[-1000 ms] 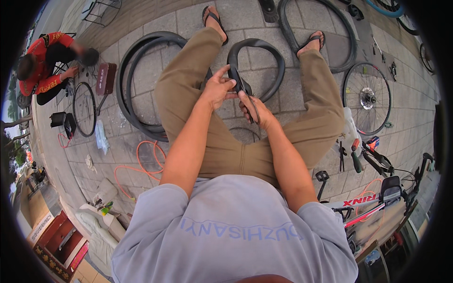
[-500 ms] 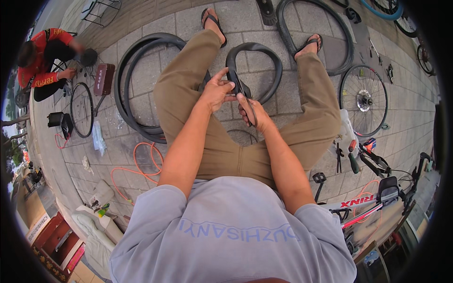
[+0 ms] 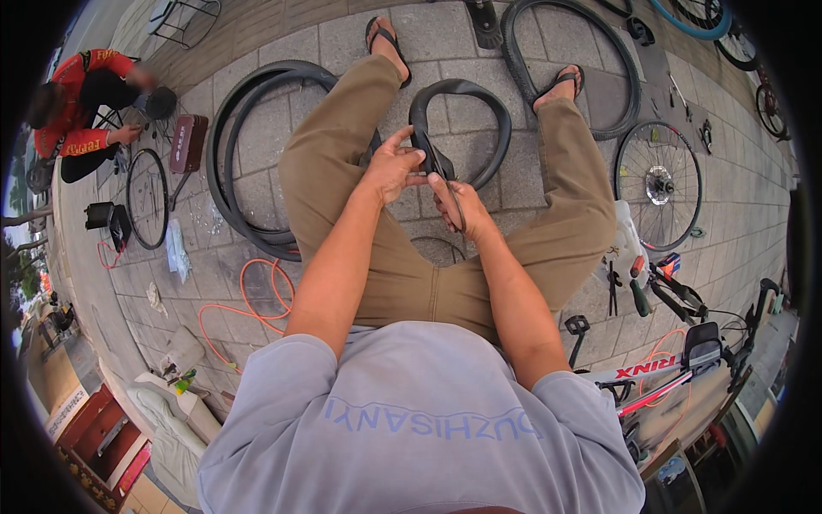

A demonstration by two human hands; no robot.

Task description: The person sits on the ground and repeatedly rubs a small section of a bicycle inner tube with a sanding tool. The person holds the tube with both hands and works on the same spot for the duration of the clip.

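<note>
A black bicycle inner tube [image 3: 462, 86] forms a loop between my lower legs. My left hand [image 3: 394, 173] grips its near-left stretch, with the index finger extended along the rubber and the thumb pressing from the near side. Close beside it, my right hand [image 3: 463, 208] is closed on the same stretch, thumb on top. A thin dark strip [image 3: 461, 212] curves across the right fingers; whether it belongs to the tube or is a separate piece, I cannot tell. The fingertips partly hide the gripped section.
Black tyres [image 3: 217, 146] lie beyond my left knee, and another tyre [image 3: 634, 81] surrounds my right foot. A spoked wheel [image 3: 658, 186], pliers [image 3: 613, 289] and a bicycle frame [image 3: 659, 367] are on the right. An orange hose [image 3: 243, 283] coils left. A person in red [image 3: 90, 141] sits far left.
Both hands keep nearly the same grip on the inner tube. The dark strip at my right hand looks narrower and slightly turned. The person in red has shifted a little.
</note>
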